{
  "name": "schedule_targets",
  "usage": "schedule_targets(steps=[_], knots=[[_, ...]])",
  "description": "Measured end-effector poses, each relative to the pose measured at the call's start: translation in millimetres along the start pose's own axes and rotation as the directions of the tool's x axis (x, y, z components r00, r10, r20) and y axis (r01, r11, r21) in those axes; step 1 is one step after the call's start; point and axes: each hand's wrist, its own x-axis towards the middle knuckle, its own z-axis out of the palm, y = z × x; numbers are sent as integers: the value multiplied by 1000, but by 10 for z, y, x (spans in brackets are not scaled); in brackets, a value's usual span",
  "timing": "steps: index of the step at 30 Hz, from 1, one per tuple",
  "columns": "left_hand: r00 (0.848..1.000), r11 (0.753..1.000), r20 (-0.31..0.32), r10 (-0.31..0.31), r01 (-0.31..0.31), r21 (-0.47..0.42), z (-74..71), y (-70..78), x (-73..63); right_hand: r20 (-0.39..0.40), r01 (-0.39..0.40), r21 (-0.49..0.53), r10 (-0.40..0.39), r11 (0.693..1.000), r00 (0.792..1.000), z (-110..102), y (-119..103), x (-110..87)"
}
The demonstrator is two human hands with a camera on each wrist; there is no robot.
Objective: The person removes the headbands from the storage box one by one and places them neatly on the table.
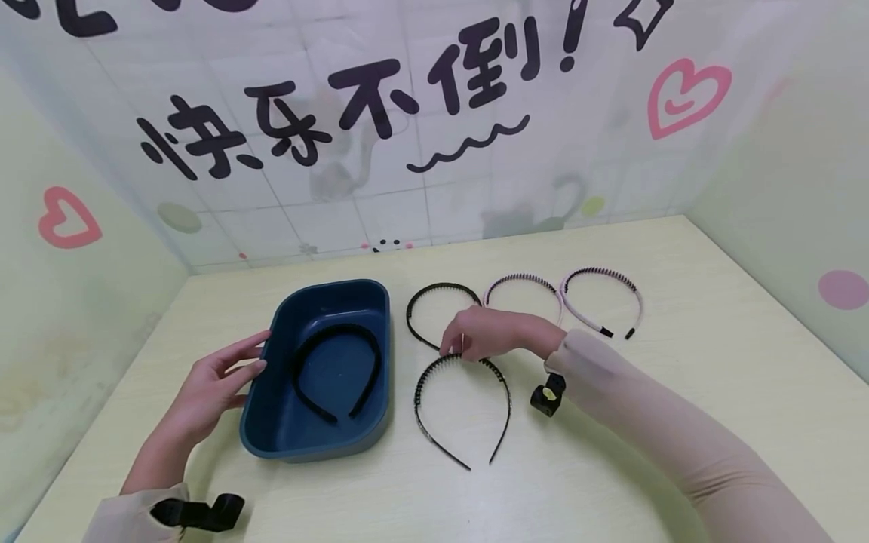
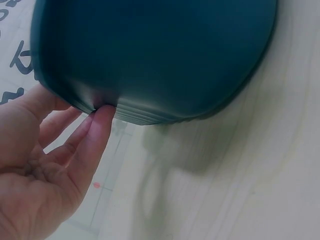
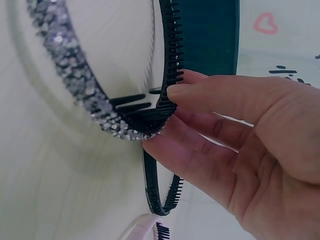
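My right hand [image 1: 485, 333] pinches the top of a black toothed headband [image 1: 509, 403] between thumb and fingers. Silvery glitter covers the headband's [image 3: 95, 102] outer face in the right wrist view, and its two ends point toward me. At the left, my left hand [image 1: 213, 385] touches the side and rim of a dark blue bin [image 1: 312, 452] with extended fingers. Inside the bin lies a thick black headband [image 1: 339, 329]. Close behind the right hand is another black toothed headband [image 1: 409, 309], partly hidden by it.
Two pink headbands with dark teeth, one in the middle [image 1: 523, 277] and one farther right [image 1: 641, 302], lie toward the back of the pale wooden table [image 1: 713, 362]. A printed cloth [image 1: 380, 188] hangs behind the table, with side walls at left and right.
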Motion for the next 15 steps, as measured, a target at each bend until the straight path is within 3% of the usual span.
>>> schedule_targets(steps=[15], knots=[[1000,1000,4,-2,2,-4,-6,9,-6,-23,1,19,0,1000,1000,80,62,29]])
